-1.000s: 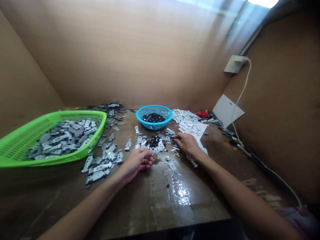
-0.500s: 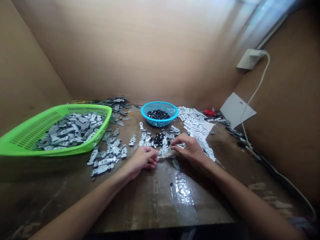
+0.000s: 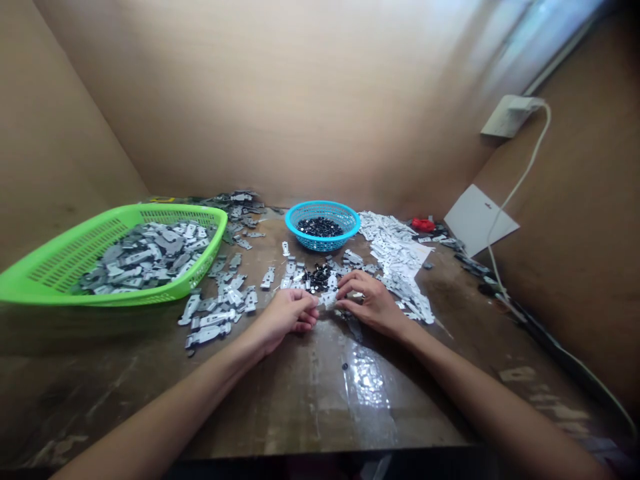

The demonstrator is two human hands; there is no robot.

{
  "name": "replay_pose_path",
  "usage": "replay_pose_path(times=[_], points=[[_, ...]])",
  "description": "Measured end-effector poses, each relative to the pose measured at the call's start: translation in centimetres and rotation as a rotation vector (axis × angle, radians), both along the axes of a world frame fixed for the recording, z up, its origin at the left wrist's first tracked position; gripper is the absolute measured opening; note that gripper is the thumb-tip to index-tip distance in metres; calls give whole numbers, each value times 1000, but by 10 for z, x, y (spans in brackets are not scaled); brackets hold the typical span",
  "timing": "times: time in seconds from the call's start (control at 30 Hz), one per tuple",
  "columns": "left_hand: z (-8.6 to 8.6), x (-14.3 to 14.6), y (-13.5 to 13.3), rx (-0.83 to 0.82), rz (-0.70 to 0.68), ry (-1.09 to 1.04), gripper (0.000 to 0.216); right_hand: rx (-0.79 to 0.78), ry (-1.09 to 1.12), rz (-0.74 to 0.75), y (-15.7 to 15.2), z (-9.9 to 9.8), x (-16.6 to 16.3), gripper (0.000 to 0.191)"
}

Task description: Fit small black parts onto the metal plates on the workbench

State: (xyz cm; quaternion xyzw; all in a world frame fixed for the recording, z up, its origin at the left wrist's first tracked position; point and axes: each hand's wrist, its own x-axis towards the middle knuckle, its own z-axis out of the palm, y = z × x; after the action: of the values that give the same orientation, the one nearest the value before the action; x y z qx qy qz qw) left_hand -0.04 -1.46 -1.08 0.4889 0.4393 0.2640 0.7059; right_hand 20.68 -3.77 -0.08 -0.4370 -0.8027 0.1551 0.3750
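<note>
My left hand [image 3: 291, 315] is closed in a pinch at the left end of a small flat light-grey piece [image 3: 327, 300], just above the table. At that piece's right end is my right hand [image 3: 373, 303], its thumb and curved fingers apart; whether the fingertips touch the piece I cannot tell. Beyond the hands lies a heap of small black parts [image 3: 317, 277], with flat grey pieces around it. Another grey piece [image 3: 353, 327] lies below my right fingers, partly in shadow.
On the left stands a green basket [image 3: 100, 297] of grey pieces, with more pieces [image 3: 220, 307] loose beside it. A blue basket [image 3: 323, 243] of black parts is at the back. White pieces [image 3: 395, 253] are heaped right of it, near a red object [image 3: 423, 225] and a cable [image 3: 525, 170].
My right hand has shifted slightly left and down towards the piece, and its thumb and fingers have spread apart. My left hand keeps its pinch. The whole view has shifted a little.
</note>
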Motion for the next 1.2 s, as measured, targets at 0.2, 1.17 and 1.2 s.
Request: replay_pose_path(times=[0.2,1.17,1.2], points=[[3,-1,1,-12,39,37,29,-21,103,-141,7,-2,9,11],[2,-6,7,-5,24,58,26,-141,-41,-346,29,-17,33,19],[2,-6,6,-3,20,66,27,-55,-81,-374,30,-17,32,19]])
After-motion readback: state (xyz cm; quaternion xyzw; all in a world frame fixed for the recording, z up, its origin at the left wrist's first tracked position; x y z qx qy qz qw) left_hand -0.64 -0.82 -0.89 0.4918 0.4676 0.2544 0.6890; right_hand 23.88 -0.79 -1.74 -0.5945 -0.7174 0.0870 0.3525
